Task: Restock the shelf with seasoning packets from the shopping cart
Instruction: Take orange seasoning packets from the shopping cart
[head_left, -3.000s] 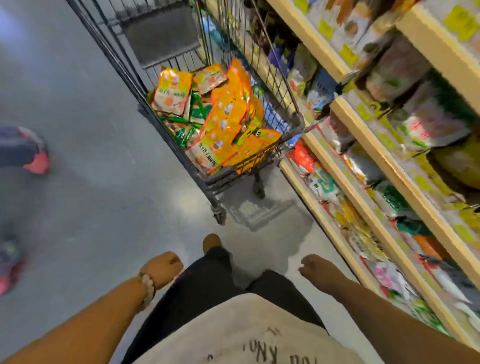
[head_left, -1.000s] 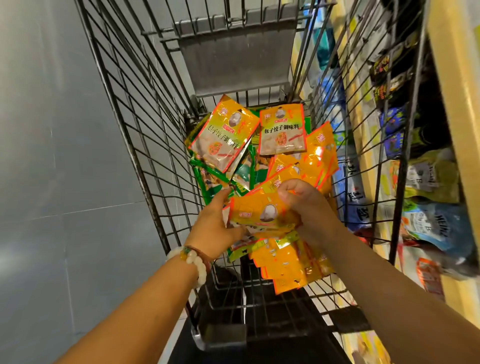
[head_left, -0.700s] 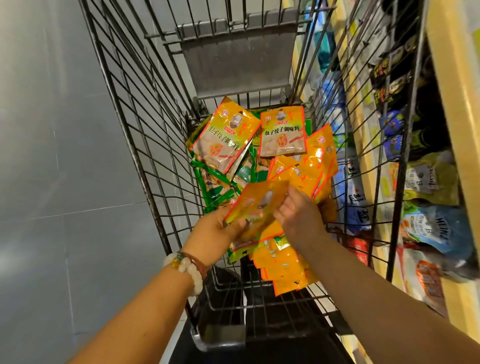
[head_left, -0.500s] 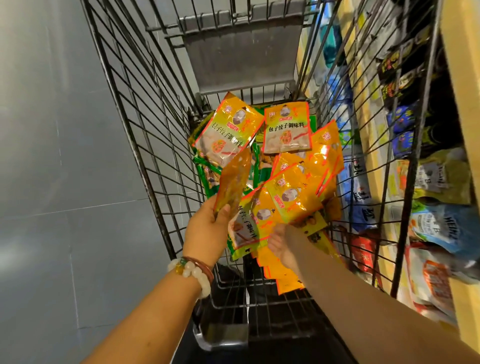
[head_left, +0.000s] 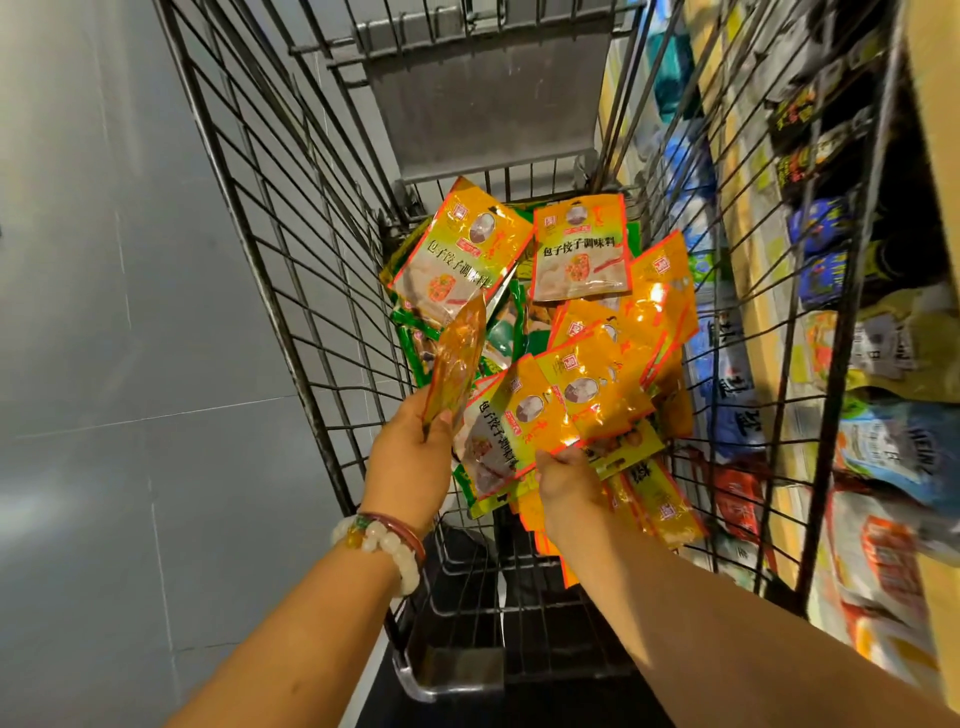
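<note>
A black wire shopping cart (head_left: 291, 291) fills the view, holding a heap of orange and green seasoning packets (head_left: 582, 249). My left hand (head_left: 410, 462), with a bead bracelet at the wrist, pinches one orange packet (head_left: 457, 369) upright, seen edge-on above the heap. My right hand (head_left: 566, 483) reaches into the near part of the heap, its fingers gripping the lower edge of another orange packet (head_left: 597, 400) that lies tilted on the others. The shelf (head_left: 753, 291) runs along the cart's right side, seen through the wire.
Shelves to the right carry blue, black and red packaged goods (head_left: 904, 457) close against the cart. Grey tiled floor (head_left: 104, 364) lies to the left. The cart's grey fold-down flap (head_left: 488, 88) stands at the far end.
I walked up to the cart and bent over it. My left hand took one orange packet and turned it upright; my right hand let it go and dropped to a second packet.
</note>
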